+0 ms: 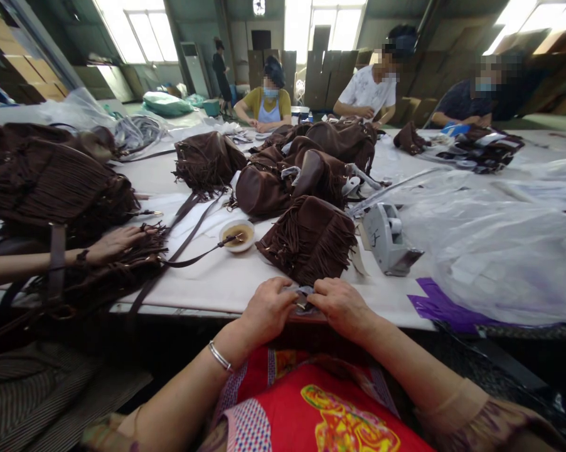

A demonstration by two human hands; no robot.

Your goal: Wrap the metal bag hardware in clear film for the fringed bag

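At the table's front edge, my left hand and my right hand face each other, fingers closed on a small dark piece with clear plastic between them. What it belongs to is mostly hidden by the hands. Just beyond lies a brown fringed bag. A white bowl with yellowish-brown contents stands to its left, a strap end with a metal clasp resting over it. To the bag's right is a grey tape dispenser.
Several brown bags are heaped mid-table. Another person's hand rests on fringed bags at left. Clear plastic sheets and purple tape lie at right. People work across the table.
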